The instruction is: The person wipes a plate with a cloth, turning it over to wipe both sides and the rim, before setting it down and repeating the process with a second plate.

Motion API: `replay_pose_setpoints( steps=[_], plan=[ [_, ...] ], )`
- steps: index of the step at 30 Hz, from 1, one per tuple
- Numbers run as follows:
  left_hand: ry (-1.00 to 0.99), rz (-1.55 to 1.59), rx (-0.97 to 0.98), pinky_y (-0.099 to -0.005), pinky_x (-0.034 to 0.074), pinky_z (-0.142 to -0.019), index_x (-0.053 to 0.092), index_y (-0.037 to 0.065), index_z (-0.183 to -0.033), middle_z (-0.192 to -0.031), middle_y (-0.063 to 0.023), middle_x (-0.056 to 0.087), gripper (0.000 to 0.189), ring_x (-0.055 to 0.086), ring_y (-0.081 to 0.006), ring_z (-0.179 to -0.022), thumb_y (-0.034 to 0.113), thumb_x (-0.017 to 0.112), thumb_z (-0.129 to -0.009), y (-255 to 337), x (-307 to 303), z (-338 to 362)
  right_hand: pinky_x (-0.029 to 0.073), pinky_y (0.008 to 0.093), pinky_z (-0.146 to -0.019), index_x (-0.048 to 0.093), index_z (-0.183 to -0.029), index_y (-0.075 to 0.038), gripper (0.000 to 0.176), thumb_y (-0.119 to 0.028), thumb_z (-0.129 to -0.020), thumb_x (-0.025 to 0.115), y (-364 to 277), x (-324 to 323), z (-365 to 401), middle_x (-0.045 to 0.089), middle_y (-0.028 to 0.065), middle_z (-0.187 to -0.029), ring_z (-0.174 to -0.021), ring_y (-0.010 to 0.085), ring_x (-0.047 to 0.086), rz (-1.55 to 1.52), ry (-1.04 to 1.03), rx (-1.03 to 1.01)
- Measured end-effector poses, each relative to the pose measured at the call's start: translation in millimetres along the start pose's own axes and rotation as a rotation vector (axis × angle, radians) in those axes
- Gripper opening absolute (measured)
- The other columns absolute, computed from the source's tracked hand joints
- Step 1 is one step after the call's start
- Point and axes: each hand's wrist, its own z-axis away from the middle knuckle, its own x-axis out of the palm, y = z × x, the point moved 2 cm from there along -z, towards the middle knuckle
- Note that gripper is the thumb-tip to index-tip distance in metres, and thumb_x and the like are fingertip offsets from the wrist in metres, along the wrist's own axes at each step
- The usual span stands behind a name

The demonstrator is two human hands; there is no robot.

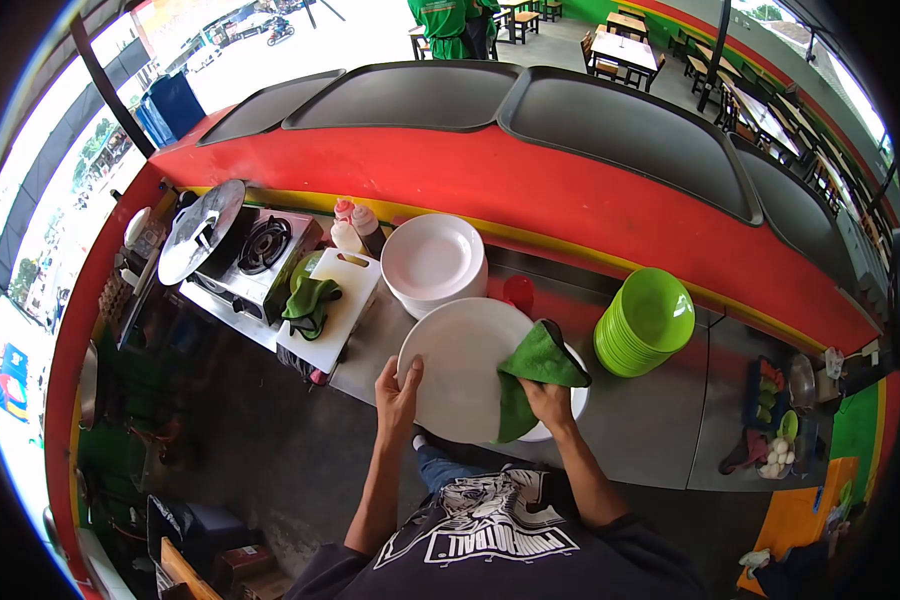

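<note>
My left hand (398,388) grips the left rim of a large white plate (457,362), held up over the counter's front edge. Pressed against the plate's right side is a green cloth (532,372), which my right hand (548,402) holds. Behind the cloth a second white plate (574,398) peeks out on the steel counter (650,420). A stack of white plates (432,262) stands just beyond the held one.
A stack of green bowls (648,320) sits to the right. A white cutting board (335,305) with another green cloth (310,303) lies left, beside a gas stove (263,258) and a pan lid (200,230). Sauce bottles (355,228) stand at the back. A tray of small items (775,420) is far right.
</note>
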Motion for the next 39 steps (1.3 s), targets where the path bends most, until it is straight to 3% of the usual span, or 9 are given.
replay_pose_setpoints(
  steps=[5, 6, 10, 13, 19, 23, 33, 37, 39],
  plan=[
    [-0.249, -0.546, 0.024, -0.0305, 0.052, -0.069, 0.062, 0.002, -0.112, -0.089, -0.0092, 0.068, 0.031, 0.063, -0.0124, -0.080, 0.028, 0.063, -0.096, 39.2, 3.8, 1.5, 0.047, 0.0437, -0.094, 0.062, -0.115, -0.002, 0.039, -0.013, -0.079, 0.074, 1.5, -10.8, 3.0, 0.066, 0.0162, -0.112, -0.106, 0.0344, 0.061, 0.150, -0.296, -0.142],
    [-0.264, -0.529, 0.074, -0.0354, 0.051, -0.067, 0.062, 0.001, -0.110, -0.084, -0.0163, 0.068, 0.031, 0.068, -0.0237, -0.074, 0.027, 0.064, -0.095, 42.6, 7.2, 4.5, 0.044, 0.0436, -0.099, 0.060, -0.120, -0.004, 0.047, -0.016, -0.077, 0.075, 4.2, -10.8, 2.0, 0.063, 0.0154, -0.119, -0.113, 0.0337, 0.059, 0.226, -0.373, -0.156],
    [-0.538, -0.663, 0.275, -0.0424, 0.049, -0.063, 0.064, 0.001, -0.107, -0.076, -0.0258, 0.063, 0.024, 0.060, -0.0463, -0.072, 0.018, 0.066, -0.091, 38.7, 21.0, 9.7, 0.045, 0.0411, -0.100, 0.057, -0.124, -0.003, 0.054, -0.019, -0.076, 0.077, -25.9, -7.3, -3.0, 0.062, 0.0162, -0.121, -0.118, 0.0328, 0.057, 0.226, -0.506, 0.025],
    [-0.570, -0.588, 0.307, -0.0423, 0.049, -0.062, 0.064, 0.001, -0.107, -0.078, -0.0259, 0.063, 0.022, 0.059, -0.0465, -0.072, 0.014, 0.066, -0.090, 41.2, 26.9, 11.0, 0.045, 0.0404, -0.100, 0.056, -0.126, -0.005, 0.057, -0.023, -0.077, 0.078, -50.5, -8.8, -8.5, 0.062, 0.0164, -0.124, -0.120, 0.0318, 0.056, 0.212, -0.547, 0.169],
    [-0.227, -0.216, 0.000, -0.0257, 0.048, -0.069, 0.064, 0.002, -0.105, -0.087, 0.0012, 0.064, 0.025, 0.058, -0.0068, -0.080, 0.025, 0.062, -0.098, 33.1, -5.0, 1.5, 0.043, 0.0425, -0.100, 0.060, -0.120, -0.002, 0.037, -0.008, -0.085, 0.067, 0.2, -32.3, -17.7, 0.061, 0.0166, -0.121, -0.113, 0.0339, 0.058, 0.515, -0.322, -0.596],
    [-0.086, 0.071, -0.167, -0.0262, 0.051, -0.074, 0.057, 0.000, -0.121, -0.100, -0.0038, 0.065, 0.036, 0.061, -0.0102, -0.086, 0.029, 0.059, -0.099, 22.9, -10.3, 0.8, 0.044, 0.0372, -0.097, 0.062, -0.121, -0.003, 0.031, -0.009, -0.090, 0.065, -9.6, -39.5, -7.0, 0.062, 0.0077, -0.115, -0.107, 0.0212, 0.059, -0.229, -0.069, 0.137],
    [-0.343, 0.356, -0.400, -0.0322, 0.051, -0.092, 0.029, 0.005, -0.151, -0.138, -0.0163, 0.049, 0.057, 0.058, -0.0213, -0.116, 0.020, 0.048, -0.099, 23.9, 10.0, 19.8, 0.042, 0.0385, -0.098, 0.050, -0.126, -0.001, 0.036, -0.016, -0.094, 0.058, 45.6, -5.2, 38.1, 0.055, 0.0107, -0.117, -0.110, 0.0228, 0.054, 0.095, 0.467, -0.240],
    [-0.366, 0.472, 0.052, -0.0413, 0.015, -0.118, 0.037, 0.004, -0.146, -0.154, -0.0157, 0.032, 0.066, 0.025, -0.0252, -0.143, 0.051, 0.040, -0.099, 5.2, 20.7, 20.2, 0.038, 0.0399, -0.101, 0.043, -0.132, 0.000, 0.045, -0.022, -0.095, 0.057, 44.3, -0.9, 18.8, 0.052, 0.0136, -0.120, -0.114, 0.0261, 0.051, 0.174, 0.561, -0.141],
    [-0.122, 0.005, 0.181, -0.0250, 0.040, -0.078, 0.056, 0.001, -0.115, -0.101, -0.0016, 0.059, 0.060, 0.049, -0.0086, -0.090, 0.058, 0.044, -0.099, -13.3, 16.5, 23.2, 0.039, 0.0393, -0.099, 0.043, -0.135, -0.001, 0.046, -0.025, -0.098, 0.055, 72.5, 4.7, 15.9, 0.052, 0.0123, -0.122, -0.114, 0.0257, 0.051, 0.098, 0.426, 0.106]
  ],
)
